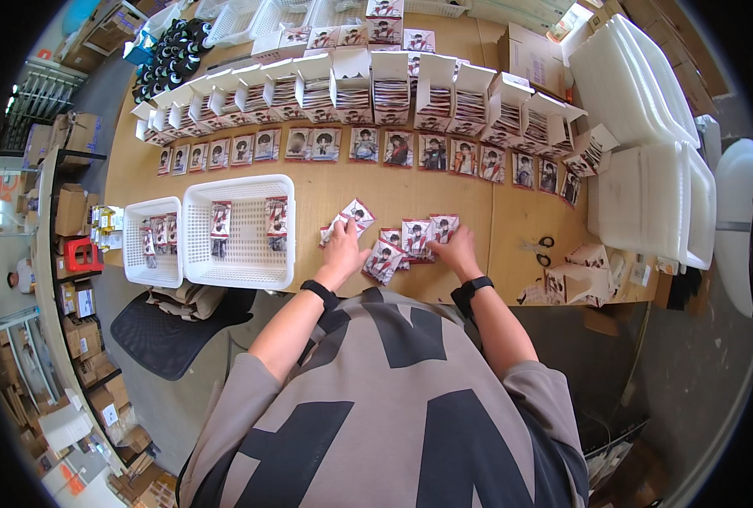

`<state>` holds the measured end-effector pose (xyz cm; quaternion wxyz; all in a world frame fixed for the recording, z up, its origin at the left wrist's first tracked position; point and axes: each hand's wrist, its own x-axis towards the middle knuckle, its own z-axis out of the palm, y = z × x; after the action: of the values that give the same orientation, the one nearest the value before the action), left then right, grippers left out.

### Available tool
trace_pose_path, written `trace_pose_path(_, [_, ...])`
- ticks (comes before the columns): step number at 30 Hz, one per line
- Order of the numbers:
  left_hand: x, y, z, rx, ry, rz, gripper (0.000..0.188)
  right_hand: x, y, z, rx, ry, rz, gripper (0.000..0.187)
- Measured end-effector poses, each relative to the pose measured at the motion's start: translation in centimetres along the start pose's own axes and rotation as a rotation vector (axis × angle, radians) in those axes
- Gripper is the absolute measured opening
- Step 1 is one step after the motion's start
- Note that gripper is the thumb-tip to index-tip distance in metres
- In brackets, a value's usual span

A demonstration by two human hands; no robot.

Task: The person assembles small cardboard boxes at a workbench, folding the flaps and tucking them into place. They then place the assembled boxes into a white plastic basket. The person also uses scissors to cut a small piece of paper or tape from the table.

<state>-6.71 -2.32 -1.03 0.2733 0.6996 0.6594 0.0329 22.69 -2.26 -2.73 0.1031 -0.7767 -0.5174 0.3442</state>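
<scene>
Several small flat printed packets [384,261], white and red with a dark-haired cartoon figure, lie in a loose overlapping pile on the wooden table in front of me. My left hand [341,252] grips a few packets [358,212] at the pile's left side, its thumb held apart. At the right side, my right hand [456,251] has its fingers closed on the edge of another packet [444,225]. Both palms face down, hiding parts of the packets beneath. Between the hands, more packets [415,236] overlap one another.
Beyond the pile runs a row of single packets [364,145], then a curved line of open boxes [353,103] full of packets. Two white baskets [239,181] [151,207] stand left. Scissors [544,251] and stacked white bins [647,203] are at right.
</scene>
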Motion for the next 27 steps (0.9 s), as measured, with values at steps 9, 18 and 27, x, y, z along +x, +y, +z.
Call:
trace_pose_path(9, [1.2, -3.2, 0.6, 0.118, 0.028, -0.099, 0.097, -1.7, -1.5, 3.4, 0.038, -0.05, -0.101, 0.077])
trace_pose_path(18, [0.5, -5.5, 0.4, 0.098, 0.033, -0.178, 0.091, -2.0, -3.8, 5.4, 0.146, -0.204, -0.085, 0.054])
trace_pose_path(27, [0.8, -4.9, -1.8, 0.046, 0.041, -0.18, 0.089, -0.2, -0.3, 5.0, 0.196, -0.229, 0.003, 0.038])
